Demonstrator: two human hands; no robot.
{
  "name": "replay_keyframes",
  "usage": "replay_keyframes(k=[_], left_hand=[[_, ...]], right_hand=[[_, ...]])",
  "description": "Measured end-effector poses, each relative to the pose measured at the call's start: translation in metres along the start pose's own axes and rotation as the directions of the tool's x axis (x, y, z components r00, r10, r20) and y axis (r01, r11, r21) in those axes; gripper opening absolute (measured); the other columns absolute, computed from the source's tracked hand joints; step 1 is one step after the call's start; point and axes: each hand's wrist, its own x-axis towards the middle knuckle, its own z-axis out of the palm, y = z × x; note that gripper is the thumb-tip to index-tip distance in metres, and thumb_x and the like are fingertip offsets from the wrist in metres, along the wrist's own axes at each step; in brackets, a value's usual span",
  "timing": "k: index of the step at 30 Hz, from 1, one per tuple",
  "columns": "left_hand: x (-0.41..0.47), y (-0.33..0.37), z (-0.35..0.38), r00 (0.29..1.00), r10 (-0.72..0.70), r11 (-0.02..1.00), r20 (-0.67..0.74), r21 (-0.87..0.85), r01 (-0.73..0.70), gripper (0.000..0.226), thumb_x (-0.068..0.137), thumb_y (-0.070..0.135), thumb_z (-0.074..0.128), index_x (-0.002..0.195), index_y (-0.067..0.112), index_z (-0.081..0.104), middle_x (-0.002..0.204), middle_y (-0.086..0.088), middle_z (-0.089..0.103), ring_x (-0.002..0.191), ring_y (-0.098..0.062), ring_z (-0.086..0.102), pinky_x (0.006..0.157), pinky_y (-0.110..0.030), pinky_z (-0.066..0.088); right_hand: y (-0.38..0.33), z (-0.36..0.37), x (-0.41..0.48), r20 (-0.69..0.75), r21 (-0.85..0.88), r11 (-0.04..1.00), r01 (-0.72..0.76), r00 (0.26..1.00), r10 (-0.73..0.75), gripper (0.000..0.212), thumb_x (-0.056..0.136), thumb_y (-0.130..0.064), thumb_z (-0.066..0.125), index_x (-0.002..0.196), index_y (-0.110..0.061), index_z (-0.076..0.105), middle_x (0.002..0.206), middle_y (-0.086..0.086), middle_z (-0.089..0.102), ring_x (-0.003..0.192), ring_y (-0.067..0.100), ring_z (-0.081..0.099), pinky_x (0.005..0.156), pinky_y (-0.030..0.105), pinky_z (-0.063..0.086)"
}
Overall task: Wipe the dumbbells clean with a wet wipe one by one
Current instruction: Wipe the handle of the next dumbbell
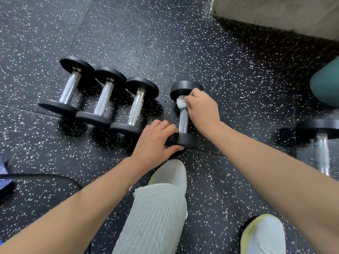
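Your left hand (156, 142) curls its fingers over the near black end of the dumbbell (183, 121), which lies on the speckled floor (183, 43) just ahead of your shoe (172, 173). Your right hand (201, 107) pinches the wipe (180, 102) against the top of its metal handle. Three more dumbbells (104, 96) lie in a row just to the left, close but apart. Another dumbbell (321, 142) lies blurred well off to the right, near a teal object (326, 83).

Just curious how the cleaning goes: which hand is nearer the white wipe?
Right. The right hand holds the wet wipe on the dumbbell; the left hand grips its near weight, apart from the wipe.
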Motion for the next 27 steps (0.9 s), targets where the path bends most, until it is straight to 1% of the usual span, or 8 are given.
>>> replay_keyframes(k=[3, 7, 11, 15, 18, 22, 24, 27], left_hand=[[0.0, -0.002, 0.0, 1.0, -0.008, 1.0, 0.004, -0.005, 0.008, 0.045, 0.083, 0.057, 0.079, 0.108, 0.023, 0.063, 0.097, 0.011, 0.056, 0.093, -0.019, 0.048, 0.08, -0.043, 0.047], [-0.002, -0.003, 0.0, 1.0, -0.015, 1.0, 0.015, -0.025, 0.015, 0.045, 0.086, 0.057, 0.076, 0.111, 0.023, 0.063, 0.102, 0.01, 0.057, 0.095, -0.02, 0.048, 0.083, -0.043, 0.048], [-0.002, 0.001, -0.001, 0.999, -0.025, 0.997, 0.035, -0.065, 0.027, 0.043, 0.086, 0.051, 0.079, 0.112, 0.021, 0.062, 0.106, 0.008, 0.059, 0.096, -0.02, 0.05, 0.086, -0.041, 0.047], [-0.004, 0.003, -0.002, 0.996, -0.066, 0.992, 0.059, -0.101, 0.071, 0.041, 0.086, 0.041, 0.082, 0.116, 0.023, 0.061, 0.109, 0.011, 0.059, 0.099, -0.017, 0.051, 0.085, -0.039, 0.048], [-0.004, 0.004, -0.001, 0.994, -0.072, 0.992, 0.086, -0.1, 0.08, 0.045, 0.083, 0.028, 0.084, 0.12, 0.026, 0.058, 0.11, 0.013, 0.058, 0.102, -0.017, 0.051, 0.084, -0.043, 0.051], [0.0, 0.005, -0.001, 0.992, -0.053, 0.994, 0.115, -0.085, 0.063, 0.051, 0.08, 0.019, 0.085, 0.122, 0.026, 0.056, 0.11, 0.013, 0.056, 0.096, -0.016, 0.048, 0.082, -0.042, 0.05], [0.002, 0.007, 0.0, 0.989, -0.055, 0.994, 0.136, -0.09, 0.067, 0.05, 0.081, 0.017, 0.084, 0.121, 0.026, 0.056, 0.111, 0.012, 0.055, 0.096, -0.017, 0.05, 0.082, -0.043, 0.05], [0.005, 0.011, 0.002, 0.988, -0.043, 0.995, 0.148, -0.086, 0.056, 0.049, 0.082, 0.016, 0.083, 0.121, 0.027, 0.056, 0.113, 0.012, 0.054, 0.098, -0.018, 0.054, 0.081, -0.046, 0.051]], right_hand=[[-0.005, -0.003, -0.013, 0.001, 0.021, 1.0, 0.022, 1.0, -0.022, 0.006, 0.089, -0.011, 0.065, 0.084, -0.012, 0.064, 0.093, 0.004, 0.055, 0.078, 0.026, 0.054, 0.054, 0.039, 0.048], [-0.009, -0.009, -0.031, 0.037, 0.048, 0.99, 0.135, 0.99, -0.137, 0.009, 0.093, -0.016, 0.065, 0.085, -0.01, 0.067, 0.09, 0.005, 0.054, 0.078, 0.028, 0.056, 0.053, 0.04, 0.05], [-0.009, -0.01, -0.011, 0.016, 0.036, 0.996, 0.083, 0.996, -0.084, 0.007, 0.09, -0.012, 0.065, 0.084, -0.01, 0.067, 0.092, 0.005, 0.056, 0.079, 0.028, 0.056, 0.055, 0.042, 0.051], [-0.015, -0.009, -0.009, 0.017, 0.073, 0.997, 0.04, 0.999, -0.041, 0.007, 0.085, -0.007, 0.068, 0.079, -0.01, 0.065, 0.089, 0.005, 0.055, 0.076, 0.028, 0.055, 0.05, 0.037, 0.046], [-0.015, -0.015, -0.026, 0.045, 0.131, 0.987, 0.098, 0.994, -0.104, 0.01, 0.09, -0.013, 0.067, 0.082, -0.01, 0.069, 0.088, 0.005, 0.054, 0.076, 0.029, 0.056, 0.052, 0.037, 0.044], [-0.007, -0.027, -0.034, 0.14, 0.204, 0.954, 0.221, 0.958, -0.252, 0.012, 0.094, -0.018, 0.065, 0.096, -0.015, 0.076, 0.094, 0.004, 0.059, 0.084, 0.03, 0.062, 0.064, 0.04, 0.051], [-0.002, -0.029, -0.024, 0.137, 0.2, 0.963, 0.182, 0.968, -0.211, 0.013, 0.094, -0.018, 0.066, 0.101, -0.016, 0.077, 0.098, 0.004, 0.061, 0.086, 0.03, 0.063, 0.066, 0.039, 0.051], [-0.001, -0.03, -0.008, 0.136, 0.182, 0.982, 0.049, 0.988, -0.074, 0.016, 0.095, -0.021, 0.063, 0.103, -0.017, 0.077, 0.103, 0.004, 0.061, 0.09, 0.029, 0.063, 0.069, 0.038, 0.049]])
